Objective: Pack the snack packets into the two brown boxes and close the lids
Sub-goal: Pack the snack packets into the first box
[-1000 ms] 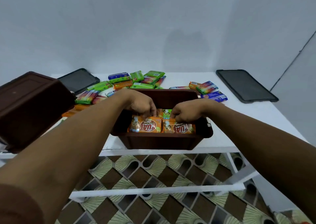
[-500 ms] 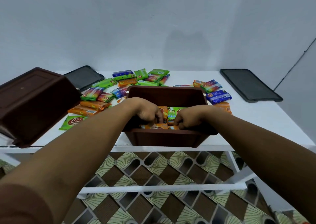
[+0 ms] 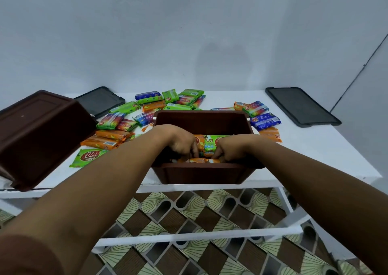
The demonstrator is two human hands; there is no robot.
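left hand (image 3: 182,143), right hand (image 3: 230,148) sunk deeper into box (image 3: 201,173) | each grip pinching orange packets (image 3: 196,160) (half hidden)

1. Setting: a plain indoor room, most likely in a home, arranged as a small packing station.
2. Walls (image 3: 189,33): bare, painted a pale blue-white.
3. Floor (image 3: 189,211): patterned covering of cream fans and brown squares, a household style.
4. Counter (image 3: 315,148): white top on a white open frame (image 3: 189,236), carrying loose snack packets (image 3: 171,95) and brown plastic boxes (image 3: 201,175).
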